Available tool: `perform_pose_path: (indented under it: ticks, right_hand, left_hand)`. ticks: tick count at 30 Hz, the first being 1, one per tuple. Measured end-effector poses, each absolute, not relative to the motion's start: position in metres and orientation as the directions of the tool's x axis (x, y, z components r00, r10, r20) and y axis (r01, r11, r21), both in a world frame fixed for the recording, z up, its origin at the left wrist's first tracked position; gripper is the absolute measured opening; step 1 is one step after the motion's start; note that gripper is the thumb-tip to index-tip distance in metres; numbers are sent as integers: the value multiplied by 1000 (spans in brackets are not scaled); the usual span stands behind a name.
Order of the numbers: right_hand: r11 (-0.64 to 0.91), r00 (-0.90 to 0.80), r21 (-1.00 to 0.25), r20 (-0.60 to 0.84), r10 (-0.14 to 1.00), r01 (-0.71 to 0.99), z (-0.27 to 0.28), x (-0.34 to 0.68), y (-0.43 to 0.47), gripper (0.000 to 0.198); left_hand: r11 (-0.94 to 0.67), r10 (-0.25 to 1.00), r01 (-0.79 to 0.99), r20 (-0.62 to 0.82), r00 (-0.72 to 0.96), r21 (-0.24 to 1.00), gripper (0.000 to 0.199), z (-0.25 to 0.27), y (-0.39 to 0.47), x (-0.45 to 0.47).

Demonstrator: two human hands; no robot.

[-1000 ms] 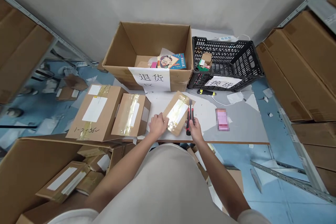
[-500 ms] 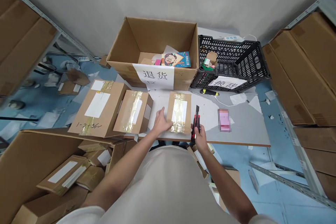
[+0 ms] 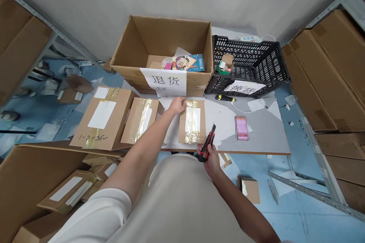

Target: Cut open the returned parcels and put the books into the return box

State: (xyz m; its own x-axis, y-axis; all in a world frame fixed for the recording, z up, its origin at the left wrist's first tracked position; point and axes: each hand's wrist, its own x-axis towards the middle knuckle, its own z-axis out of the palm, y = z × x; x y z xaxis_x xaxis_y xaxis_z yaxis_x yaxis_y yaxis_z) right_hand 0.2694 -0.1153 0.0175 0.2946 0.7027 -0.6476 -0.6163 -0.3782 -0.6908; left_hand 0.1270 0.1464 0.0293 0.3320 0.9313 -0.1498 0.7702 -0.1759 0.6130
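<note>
A small cardboard box sealed with shiny clear tape lies in front of me, a white label on its top. My left hand reaches to its far left corner, with the fingers curled against it. In my right hand is a red and black utility knife, held just off the box's near right corner. Its dark blade points up and away from me. To the left stand a middle-sized taped box, partly behind my forearm, and a larger taped box with handwriting on it.
At the back stand a big open carton with a blue booklet inside and a black plastic crate. A yellow-black cutter and a blurred pink item lie right. A large carton of parcels stands lower left.
My left hand has moved from the box's near left side to its far left corner. The right hand has drawn the knife closer to me and tilted it.
</note>
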Motion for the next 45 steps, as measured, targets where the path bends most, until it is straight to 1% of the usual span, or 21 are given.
perform_pose_path:
  ticks: [2,4,6,8,10,12,13,14,16,18,20,22,24,25,29,32,35,38,40,45]
  right_hand:
    - [-342,360,-744,-604,711,-573,17,285,-105,39]
    - [-289,448,-826,-518,729,-484,17,308,-87,37]
    - [-253,504,-896,-419,755,-366,17,332,-62,37]
    - [-251,488,-923,-369,791,-291,15,350,-36,40]
    - [-255,444,-933,-346,826,-252,13,359,-16,42]
    - [-256,410,-939,-331,850,-229,12,363,-7,43]
    - [-259,397,-940,-329,857,-221,12,364,-6,44]
    - [-266,385,-941,-330,862,-212,13,367,-8,46]
    - [-309,345,-937,-348,872,-163,15,377,-20,47]
    - [-384,292,-921,-385,875,-64,18,391,-36,49]
    - [-456,240,-889,-435,868,38,21,403,-53,50]
    - [-501,208,-861,-476,855,90,24,410,-66,52]
    - [-526,188,-844,-503,844,106,26,412,-74,53]
    - [-536,181,-837,-513,839,111,26,411,-76,53]
    - [-559,145,-812,-541,829,168,30,415,-74,51]
    - [-539,106,-786,-535,838,301,37,425,-67,50]
    - [-479,41,-751,-519,854,454,48,437,-59,48]
    - [-434,-7,-721,-520,854,541,56,446,-53,48]
    - [-425,-30,-714,-529,848,556,59,450,-53,48]
    - [-424,-42,-744,-517,855,516,60,451,-62,46]
  left_hand:
    - [-107,960,800,-146,237,590,38,31,131,118]
    - [-4,980,832,-163,114,555,32,31,107,105]
    - [122,974,840,-226,0,528,26,29,75,90]
    - [192,955,813,-295,-27,549,29,25,44,78]
    - [247,941,782,-335,-52,573,33,23,21,70]
    - [284,931,762,-358,-74,582,36,23,11,68]
    - [281,935,762,-344,-82,584,40,24,10,69]
    - [253,949,772,-303,-82,584,47,27,12,72]
    - [110,987,817,-162,-20,566,64,32,19,80]
    - [-115,986,856,-43,158,504,77,38,26,90]
    - [-312,931,852,-43,363,421,88,42,33,102]
    - [-415,875,842,-103,473,344,105,43,36,113]
    - [-439,857,852,-152,492,284,119,41,38,120]
    - [-439,856,858,-164,490,267,122,40,39,122]
    - [-436,860,858,-153,486,271,123,37,40,123]
    - [-432,863,853,-142,486,292,122,37,40,122]
    - [-416,872,860,-140,470,297,121,37,40,122]
    - [-412,873,859,-137,467,304,122,36,39,122]
    - [-413,872,857,-139,470,307,122,35,39,122]
    - [-413,874,860,-136,467,299,121,35,39,121]
